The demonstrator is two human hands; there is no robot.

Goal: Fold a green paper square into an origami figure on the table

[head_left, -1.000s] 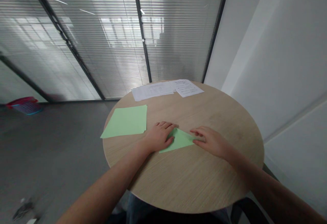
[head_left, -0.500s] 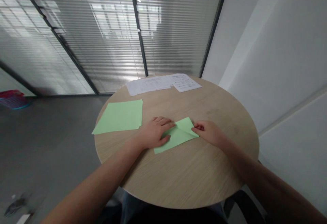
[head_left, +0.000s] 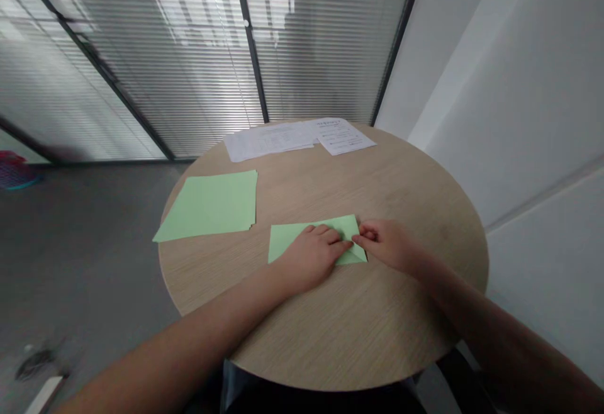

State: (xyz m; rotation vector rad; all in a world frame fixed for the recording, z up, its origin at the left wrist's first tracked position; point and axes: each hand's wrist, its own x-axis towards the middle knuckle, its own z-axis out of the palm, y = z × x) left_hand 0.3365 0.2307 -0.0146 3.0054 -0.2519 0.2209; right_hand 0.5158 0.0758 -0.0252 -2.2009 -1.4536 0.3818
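A folded sheet of green paper (head_left: pixel 287 236) lies on the table in front of me, its right end showing creases and a small flap. My left hand (head_left: pixel 314 255) rests flat across the sheet, fingers stretched toward its right end, covering part of it. At that right edge, my right hand (head_left: pixel 384 244) is closed in a pinch on the green paper, thumb and forefinger at the folded end. The fingertips of both hands are close together.
The round wooden table (head_left: pixel 358 326) holds a stack of green paper (head_left: pixel 212 205) on the left. White printed sheets (head_left: pixel 274 141) lie along the far edge. A white wall (head_left: pixel 533 87) stands to the right, blinds (head_left: pixel 321 55) behind. A basket (head_left: pixel 17 172) sits on the floor.
My left hand has slid right along the sheet, close to my right hand. The green paper has turned to lie straighter, and its right end is folded differently. My view has shifted slightly.
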